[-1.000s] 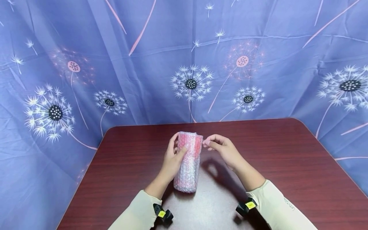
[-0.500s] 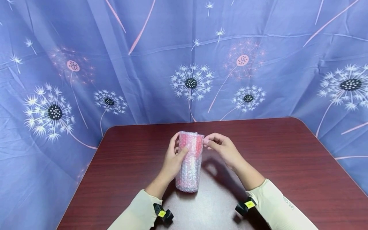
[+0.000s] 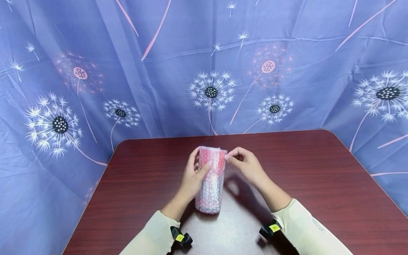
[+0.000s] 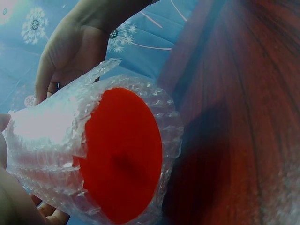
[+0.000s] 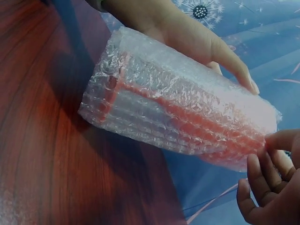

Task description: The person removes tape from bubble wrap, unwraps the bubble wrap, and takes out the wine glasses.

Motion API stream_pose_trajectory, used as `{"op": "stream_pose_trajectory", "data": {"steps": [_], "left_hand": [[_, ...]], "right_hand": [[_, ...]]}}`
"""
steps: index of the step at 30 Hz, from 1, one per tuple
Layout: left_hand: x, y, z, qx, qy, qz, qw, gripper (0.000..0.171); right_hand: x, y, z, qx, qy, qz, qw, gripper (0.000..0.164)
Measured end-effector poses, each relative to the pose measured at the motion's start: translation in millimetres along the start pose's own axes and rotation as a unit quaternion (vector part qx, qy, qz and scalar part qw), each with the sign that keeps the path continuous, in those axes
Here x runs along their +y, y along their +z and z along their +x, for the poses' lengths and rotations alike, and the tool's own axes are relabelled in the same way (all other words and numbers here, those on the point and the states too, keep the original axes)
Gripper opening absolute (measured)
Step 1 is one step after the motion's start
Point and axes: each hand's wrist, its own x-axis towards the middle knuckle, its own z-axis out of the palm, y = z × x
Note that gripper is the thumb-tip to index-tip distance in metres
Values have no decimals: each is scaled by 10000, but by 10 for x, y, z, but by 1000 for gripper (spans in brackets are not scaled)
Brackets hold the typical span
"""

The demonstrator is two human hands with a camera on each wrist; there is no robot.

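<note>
A roughly cylindrical object wrapped in bubble wrap point(image 3: 211, 187) stands slightly tilted over the table, with red and white showing through the plastic. Its round red end point(image 4: 124, 154) faces the left wrist camera, inside the open rim of the wrap. My left hand point(image 3: 191, 177) grips the upper left side, thumb across the front and fingers behind. At the upper right edge, my right hand point(image 3: 250, 168) pinches the border of the bubble wrap between thumb and index finger; its other fingers curl loosely in the right wrist view point(image 5: 272, 183). Whether the bottom touches the table is unclear.
The dark red wooden table point(image 3: 143, 166) extends around both arms. A blue cloth with dandelion prints point(image 3: 159, 88) hangs behind and to the sides. Black wrist cameras with yellow labels are strapped at the left sleeve point(image 3: 146, 235) and right sleeve point(image 3: 306, 226).
The wrapped object has shifted slightly to the right with my left hand. My right fingertips, earlier at a small loose bit beside the edge, now sit right against the wrap.
</note>
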Motion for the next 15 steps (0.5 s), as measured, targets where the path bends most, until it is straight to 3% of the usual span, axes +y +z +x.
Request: {"op": "stream_pose_trajectory", "data": {"steps": [15], "left_hand": [[-1,-3,-8,30,-89,-57,9999,72]], "right_hand": [[3,38,-1,18,-184,302,9994,15]]}}
